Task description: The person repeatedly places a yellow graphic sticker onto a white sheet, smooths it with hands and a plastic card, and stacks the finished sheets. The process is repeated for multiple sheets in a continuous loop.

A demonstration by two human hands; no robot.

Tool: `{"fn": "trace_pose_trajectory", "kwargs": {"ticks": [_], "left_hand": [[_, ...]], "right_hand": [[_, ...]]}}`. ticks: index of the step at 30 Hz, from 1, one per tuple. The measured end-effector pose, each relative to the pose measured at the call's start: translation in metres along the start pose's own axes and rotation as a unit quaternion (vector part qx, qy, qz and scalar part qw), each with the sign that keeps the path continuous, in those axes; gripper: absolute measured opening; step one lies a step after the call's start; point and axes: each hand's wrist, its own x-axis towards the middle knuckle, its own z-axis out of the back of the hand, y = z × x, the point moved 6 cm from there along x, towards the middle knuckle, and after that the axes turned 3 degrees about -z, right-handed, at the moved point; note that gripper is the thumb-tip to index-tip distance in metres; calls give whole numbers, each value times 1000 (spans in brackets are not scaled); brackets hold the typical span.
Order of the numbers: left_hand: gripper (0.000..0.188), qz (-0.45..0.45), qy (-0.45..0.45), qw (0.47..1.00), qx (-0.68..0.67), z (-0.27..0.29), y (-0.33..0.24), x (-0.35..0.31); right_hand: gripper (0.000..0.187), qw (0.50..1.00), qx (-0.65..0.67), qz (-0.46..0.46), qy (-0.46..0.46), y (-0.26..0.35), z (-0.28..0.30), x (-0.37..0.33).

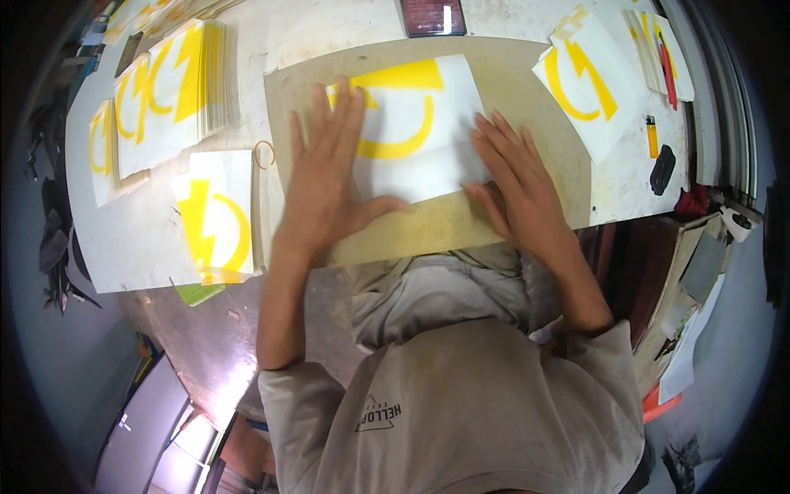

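Lying flat on a tan, smudged board [564, 169] at the middle of the near edge of the white surface [132, 243], a smooth white sheet [395, 132] bears a bold yellow print: a broad angular band along its far side and a curved stroke beneath, with a faint crease crossing its nearer part. The left hand [325, 160] is spread over its left side, palm down, fingers loosely parted and slightly blurred, the thumb stretched wide toward the sheet's near edge. The right hand [518, 177] slants in at the opposite side, its fingers lightly fanned and the thumb held apart; how firmly either one presses, I cannot tell. Toward the surface's far left corner, thick stacks [185, 86] of similar sheets show ridged, layered edges. A smaller pile [234, 177] lies by the near left corner, beside a thin, brownish loop [263, 155]. Right of the board, more printed paper [588, 95] lies at a slant. Along the right edge are a slim red pen-like stick [667, 74], a yellow lighter [652, 136] and a rounded black object [662, 169]. A glossy, dark phone [433, 18] lies near the middle of the far edge.
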Motion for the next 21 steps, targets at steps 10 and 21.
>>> {"fn": "trace_pose_trajectory", "kwargs": {"ticks": [10, 21], "left_hand": [[41, -53, -101, 991, 65, -22, -35, -50], [36, -12, -80, 997, 15, -40, -53, -72]], "right_hand": [[39, 987, -19, 154, -34, 8, -13, 10], [39, 994, 31, 105, -28, 21, -26, -22]]}}
